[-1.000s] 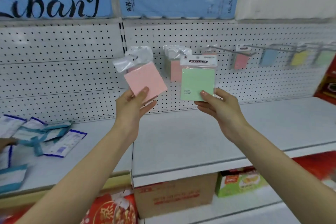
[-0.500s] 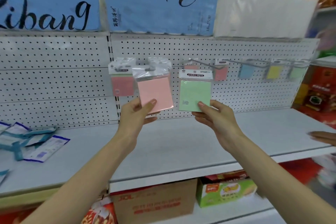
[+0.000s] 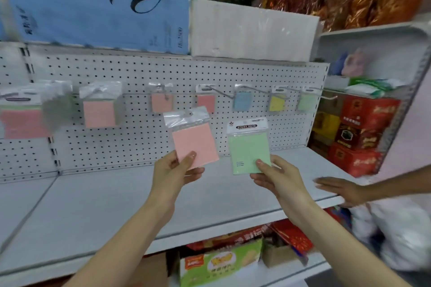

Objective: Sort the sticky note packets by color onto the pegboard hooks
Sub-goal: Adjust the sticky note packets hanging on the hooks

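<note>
Head view, our left hand [image 3: 171, 170] pinching pink packet [image 3: 194, 144], our right hand [image 3: 278, 176] pinching green packet [image 3: 249, 151], both before pegboard [image 3: 140, 72], another person's hand [image 3: 340, 190] spread on shelf [image 3: 116, 198]

A shop aisle: at 12 o'clock a white pegboard [image 3: 140, 151] with wire hooks [image 3: 219, 92] displays hanging sticky note packets [image 3: 242, 101] above a metal retail shelf [image 3: 105, 205]. Stacked red cartons [image 3: 359, 161] sit at 3 o'clock, and a boxed product [image 3: 221, 263] at 6 o'clock.
</note>
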Motion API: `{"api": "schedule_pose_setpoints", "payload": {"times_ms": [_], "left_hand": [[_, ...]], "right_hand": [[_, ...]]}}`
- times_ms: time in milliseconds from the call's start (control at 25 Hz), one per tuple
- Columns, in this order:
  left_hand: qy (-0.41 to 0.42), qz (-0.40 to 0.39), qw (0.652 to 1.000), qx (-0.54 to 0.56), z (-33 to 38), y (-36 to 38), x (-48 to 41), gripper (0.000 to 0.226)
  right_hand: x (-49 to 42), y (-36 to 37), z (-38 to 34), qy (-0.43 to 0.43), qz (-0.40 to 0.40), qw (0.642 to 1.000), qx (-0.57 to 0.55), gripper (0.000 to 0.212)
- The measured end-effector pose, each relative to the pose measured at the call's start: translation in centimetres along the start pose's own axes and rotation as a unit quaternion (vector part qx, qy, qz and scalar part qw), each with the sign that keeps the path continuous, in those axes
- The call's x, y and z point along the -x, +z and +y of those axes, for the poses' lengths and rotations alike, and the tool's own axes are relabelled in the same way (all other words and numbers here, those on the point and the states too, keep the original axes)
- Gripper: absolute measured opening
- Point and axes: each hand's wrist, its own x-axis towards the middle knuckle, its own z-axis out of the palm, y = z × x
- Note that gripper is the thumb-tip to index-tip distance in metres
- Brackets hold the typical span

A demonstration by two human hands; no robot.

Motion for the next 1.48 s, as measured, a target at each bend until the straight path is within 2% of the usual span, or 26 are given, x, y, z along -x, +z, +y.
{"api": "schedule_pose_setpoints", "payload": {"times_ms": [400,680,800,1080,1360,1480], "left_hand": [[-0.017,-0.099,0.995,-0.021,-4.8,17.5,-4.5,0.012],[0.048,-0.197,0.978,-0.057,-7.5,30.2,-11.3,0.016],[0.062,-0.215,0.973,-0.055,-9.0,35.2,-13.7,0.018],[0.058,-0.188,0.978,-0.074,-12.5,44.4,-15.8,0.018],[0.070,-0.073,0.991,-0.093,-16.1,51.1,-14.5,0.019],[0.080,-0.029,0.992,-0.098,-16.4,53.7,-13.6,0.018]], "right_hand": [[-7.2,-15.4,-2.1,-0.029,0.050,0.998,-0.027,0.016],[-15.4,-25.5,-4.0,-0.081,0.086,0.993,-0.006,0.012],[-18.7,-30.5,-4.8,-0.085,0.106,0.991,-0.004,0.011],[-25.6,-40.3,-4.7,-0.093,0.109,0.989,-0.033,0.013],[-32.5,-48.0,-4.1,-0.080,-0.016,0.994,-0.068,0.020],[-34.3,-50.1,-4.4,-0.064,-0.044,0.993,-0.085,0.019]]}}
